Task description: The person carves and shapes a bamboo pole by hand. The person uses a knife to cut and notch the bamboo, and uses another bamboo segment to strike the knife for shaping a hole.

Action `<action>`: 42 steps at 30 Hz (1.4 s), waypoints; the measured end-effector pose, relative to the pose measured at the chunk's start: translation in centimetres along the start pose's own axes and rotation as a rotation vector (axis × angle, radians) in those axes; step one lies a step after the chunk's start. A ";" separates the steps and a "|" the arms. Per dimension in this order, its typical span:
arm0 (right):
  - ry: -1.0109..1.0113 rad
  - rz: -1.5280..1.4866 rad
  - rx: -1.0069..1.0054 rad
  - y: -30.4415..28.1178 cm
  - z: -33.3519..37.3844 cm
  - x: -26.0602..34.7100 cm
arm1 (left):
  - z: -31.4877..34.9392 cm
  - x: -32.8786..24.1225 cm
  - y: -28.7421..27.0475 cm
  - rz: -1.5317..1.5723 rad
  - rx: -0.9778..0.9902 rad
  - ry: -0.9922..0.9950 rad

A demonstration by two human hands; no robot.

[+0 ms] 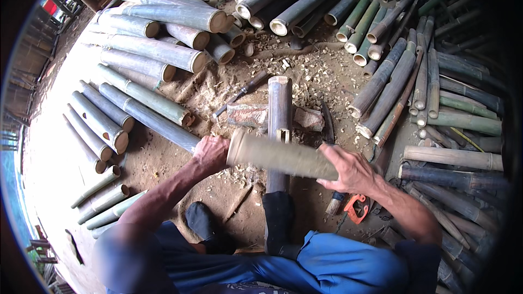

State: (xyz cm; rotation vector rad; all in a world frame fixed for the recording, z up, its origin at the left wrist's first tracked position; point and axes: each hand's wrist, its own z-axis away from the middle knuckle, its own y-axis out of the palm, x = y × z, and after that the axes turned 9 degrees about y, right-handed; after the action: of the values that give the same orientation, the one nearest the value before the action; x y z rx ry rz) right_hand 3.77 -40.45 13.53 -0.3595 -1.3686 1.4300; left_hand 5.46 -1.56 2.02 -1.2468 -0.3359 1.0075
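Note:
A thick, pale bamboo tube (278, 156), smeared by motion, is held crosswise between my hands. My left hand (212, 151) is closed at its left end, by the rim. Around the right end curl the fingers of my right hand (348, 170), thumb underneath. Beneath the tube, a dark bamboo piece (279, 103) with a cut opening near its middle points away from me. It rests across a short, rough log (248, 114). My sock-covered foot (278, 212) is at its near end.
A dark-handled tool (242, 94) lies beyond the log. Right of it are a dark curved blade (327, 122) and an orange saw handle (357, 208). Bamboo pieces (180, 16) lie in piles left, ahead and right (452, 158). Wood chips (321, 71) litter the ground.

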 end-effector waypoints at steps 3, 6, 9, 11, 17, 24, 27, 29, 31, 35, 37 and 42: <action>-0.463 0.345 -0.062 0.4 -1.7 -3.9 | -1.1 -0.5 0.0 0.026 0.008 -0.038; -0.373 0.631 0.002 -1.2 -4.7 -5.2 | -1.5 -0.8 -0.6 -0.002 0.058 -0.024; -0.420 0.654 0.023 -0.5 -4.1 -2.7 | -0.8 -0.4 0.1 -0.011 0.001 -0.050; -0.603 0.574 0.017 -0.4 -3.8 -2.2 | -0.7 -0.4 0.9 0.008 -0.062 -0.049; -0.369 0.691 -0.037 0.7 -4.2 -3.0 | -0.9 -0.6 1.2 -0.006 -0.059 -0.086; -0.485 0.647 -0.106 0.5 -5.0 -4.7 | -0.8 -1.1 0.6 0.018 -0.047 -0.072; -0.385 0.770 0.005 1.1 -4.3 -2.2 | -0.7 -0.3 2.1 -0.008 -0.085 -0.079; -0.610 0.611 -0.030 0.4 -3.3 -0.9 | -0.9 -0.3 1.9 0.008 -0.089 -0.072; -0.854 0.514 -0.265 1.7 -3.2 -1.9 | -1.3 -0.8 1.3 0.030 -0.072 -0.064; -0.347 0.675 -0.086 0.1 -4.5 -5.3 | -1.0 -0.3 2.5 -0.004 -0.134 -0.071; -0.347 0.677 -0.019 1.2 -3.5 -4.1 | -1.3 -0.2 2.8 -0.011 -0.091 -0.109; -0.879 0.541 -0.340 1.5 -4.2 -5.1 | -1.5 -1.1 1.9 0.034 -0.102 -0.090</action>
State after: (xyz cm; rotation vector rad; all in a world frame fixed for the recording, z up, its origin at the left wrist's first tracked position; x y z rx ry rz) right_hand 8.37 -42.03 8.79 -0.3446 -2.3735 1.9062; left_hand 5.10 -3.37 0.11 -1.3051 -0.4414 1.0887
